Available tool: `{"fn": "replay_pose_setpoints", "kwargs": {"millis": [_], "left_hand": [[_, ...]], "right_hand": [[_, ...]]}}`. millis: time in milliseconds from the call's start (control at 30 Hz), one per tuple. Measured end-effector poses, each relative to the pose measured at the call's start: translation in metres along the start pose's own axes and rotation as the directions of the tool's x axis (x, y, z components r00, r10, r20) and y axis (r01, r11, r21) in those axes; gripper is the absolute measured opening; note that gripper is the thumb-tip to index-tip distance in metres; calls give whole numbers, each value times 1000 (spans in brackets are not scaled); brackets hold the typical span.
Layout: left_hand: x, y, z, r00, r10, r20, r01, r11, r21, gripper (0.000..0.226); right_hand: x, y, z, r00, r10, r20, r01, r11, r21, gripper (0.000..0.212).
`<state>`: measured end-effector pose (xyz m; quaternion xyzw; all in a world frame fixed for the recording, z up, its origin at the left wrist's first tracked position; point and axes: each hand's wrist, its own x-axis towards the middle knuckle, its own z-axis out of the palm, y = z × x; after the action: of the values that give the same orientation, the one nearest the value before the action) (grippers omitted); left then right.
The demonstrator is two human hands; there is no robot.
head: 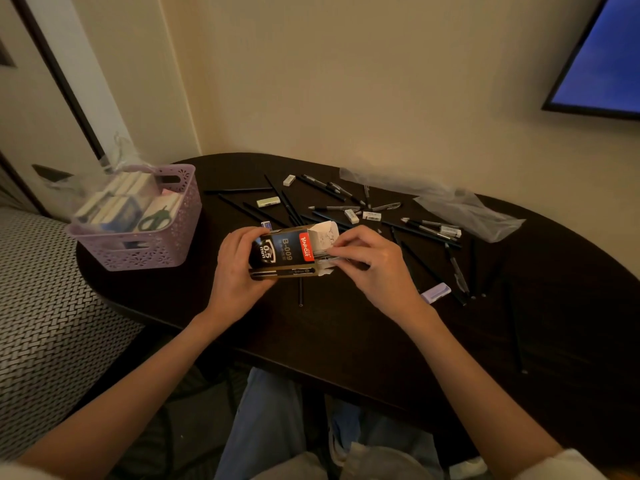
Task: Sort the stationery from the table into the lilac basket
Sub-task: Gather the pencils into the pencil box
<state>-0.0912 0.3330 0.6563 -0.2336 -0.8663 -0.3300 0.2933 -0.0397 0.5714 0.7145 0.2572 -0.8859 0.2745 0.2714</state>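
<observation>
Head view showed a pen box [285, 252] held above the dark bench [346, 341], gripped at its closed end by the left hand [239, 268] with fingers curled round it, apparently so that the open end faced the right hand [375, 268]. The flap was seen folded up and back, and the right hand's fingertips [334, 252] were pinched at the mouth on pale, slender contents, most likely pens being fed in or squared up; which of the two could not be told. The lilac basket [138, 220] was stood at the left end of the bench, well apart from the box, and was already loaded with upright pale packs and green-handled scissors [156, 218]. Loose stationery was left scattered beyond the hands: dark pencils [277, 202], pens [346, 207], white erasers [268, 201] and a small lilac item [437, 292]. Two clear plastic bags [464, 209] were lain near the wall. Much of the sorting was judged to remain.
</observation>
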Motion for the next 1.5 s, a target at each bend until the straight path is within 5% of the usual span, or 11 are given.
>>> {"fn": "replay_pose_setpoints", "kwargs": {"millis": [400, 767, 1067, 1500], "left_hand": [[-3, 8, -4, 1000, 16, -10, -15, 999, 39, 77], [-4, 13, -5, 998, 62, -18, -62, 998, 4, 80], [-2, 14, 2, 998, 53, -19, -53, 999, 11, 80], [-4, 21, 20, 1000, -19, 21, 17, 992, 126, 72]], "right_hand": [[-1, -15, 5, 982, 108, 158, -123, 989, 88, 37], [-6, -10, 0, 997, 72, 8, -72, 987, 146, 16], [-9, 0, 6, 994, 96, 46, -104, 969, 223, 21], [-16, 27, 3, 990, 137, 42, -141, 984, 109, 18]]}}
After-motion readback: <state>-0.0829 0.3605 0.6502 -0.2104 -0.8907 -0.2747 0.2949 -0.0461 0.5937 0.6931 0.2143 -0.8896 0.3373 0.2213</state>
